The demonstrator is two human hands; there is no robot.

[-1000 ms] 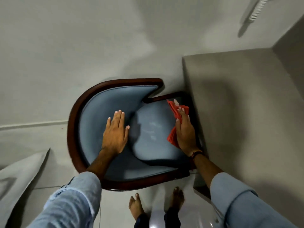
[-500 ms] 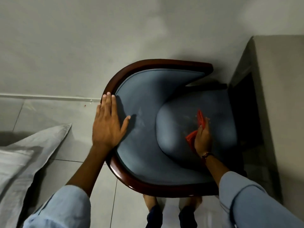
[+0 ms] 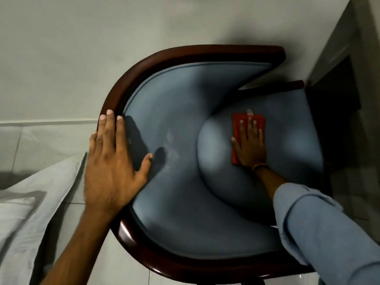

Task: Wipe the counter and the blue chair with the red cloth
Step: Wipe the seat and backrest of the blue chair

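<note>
Two bare hands rest on the blue chair [image 3: 181,112], seen from above. Left hand [image 3: 111,161]: flat, fingers [image 3: 108,128] together and extended, thumb spread, palm over the curved dark wooden rim [image 3: 127,79] and the padded backrest; it grips nothing. Right hand [image 3: 249,145]: flat, fingers slightly spread, pressing the red cloth [image 3: 236,124] onto the seat cushion [image 3: 292,140] (the cloth is folded into a rectangle and shows beyond the fingertips and along the thumb side). A wristband [image 3: 259,166] circles that wrist above a rolled light-blue sleeve [image 3: 320,229]. Grey surface [image 3: 349,38] stands at upper right, beside the chair. White bedding [image 3: 24,212] lies on the tiled floor [image 3: 51,145], lower left.
</note>
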